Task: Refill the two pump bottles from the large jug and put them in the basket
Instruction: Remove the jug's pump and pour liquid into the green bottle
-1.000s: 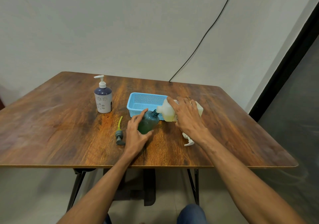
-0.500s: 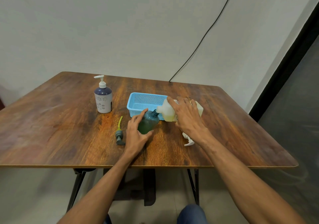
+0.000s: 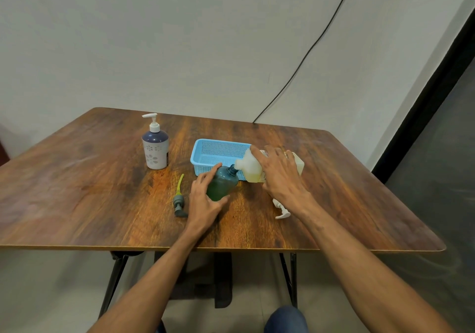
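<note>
Nothing has visibly shifted in the last second, and both hands keep the same pose over the table (image 3: 77, 191). The right hand (image 3: 280, 176) grips the jug (image 3: 250, 168) from above with its fingers spread across the side. The jug is tipped over to the left, pale yellow liquid pooled in its lower part, and its spout meets the open neck of the green bottle (image 3: 222, 182). The basket (image 3: 218, 150) sits just beyond the fingertips of the left hand (image 3: 203, 201), and the jug covers its right end. The purple bottle (image 3: 155, 150) stands upright well to the left of the left hand and farther back, with its pump on. The left hand curls round the green bottle, which leans with its neck toward the right hand. The grey pump (image 3: 179, 199), with a yellow tube, lies on the table just left of the left hand. The white pump (image 3: 281, 210) lies beside the right wrist, on its left.
</note>
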{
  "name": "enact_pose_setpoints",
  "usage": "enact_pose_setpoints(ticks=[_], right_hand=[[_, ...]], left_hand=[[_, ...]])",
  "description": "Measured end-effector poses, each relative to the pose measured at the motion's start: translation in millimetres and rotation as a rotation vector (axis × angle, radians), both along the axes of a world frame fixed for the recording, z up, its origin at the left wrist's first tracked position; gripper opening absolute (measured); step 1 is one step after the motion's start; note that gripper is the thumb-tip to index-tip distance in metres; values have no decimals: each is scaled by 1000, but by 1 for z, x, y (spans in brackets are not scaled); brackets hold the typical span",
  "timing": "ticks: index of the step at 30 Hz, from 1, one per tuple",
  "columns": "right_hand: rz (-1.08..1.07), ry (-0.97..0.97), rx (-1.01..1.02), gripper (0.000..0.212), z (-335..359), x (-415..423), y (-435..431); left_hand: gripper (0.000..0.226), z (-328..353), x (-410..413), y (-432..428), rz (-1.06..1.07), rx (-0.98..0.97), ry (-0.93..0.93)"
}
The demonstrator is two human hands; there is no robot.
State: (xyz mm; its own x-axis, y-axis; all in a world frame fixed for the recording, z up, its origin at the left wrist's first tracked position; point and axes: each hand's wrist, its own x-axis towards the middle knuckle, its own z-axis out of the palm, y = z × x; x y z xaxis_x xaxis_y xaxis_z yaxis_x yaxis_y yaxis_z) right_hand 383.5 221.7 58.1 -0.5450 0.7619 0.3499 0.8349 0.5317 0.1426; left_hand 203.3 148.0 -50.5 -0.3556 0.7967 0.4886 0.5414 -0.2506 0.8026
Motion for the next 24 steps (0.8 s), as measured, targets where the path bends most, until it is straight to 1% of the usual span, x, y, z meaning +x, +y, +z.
enact_pose_setpoints(ticks=[24], right_hand=[[7, 3, 10, 97, -1, 1, 1]], left_hand=[[86, 5, 2, -3, 4, -5, 1]])
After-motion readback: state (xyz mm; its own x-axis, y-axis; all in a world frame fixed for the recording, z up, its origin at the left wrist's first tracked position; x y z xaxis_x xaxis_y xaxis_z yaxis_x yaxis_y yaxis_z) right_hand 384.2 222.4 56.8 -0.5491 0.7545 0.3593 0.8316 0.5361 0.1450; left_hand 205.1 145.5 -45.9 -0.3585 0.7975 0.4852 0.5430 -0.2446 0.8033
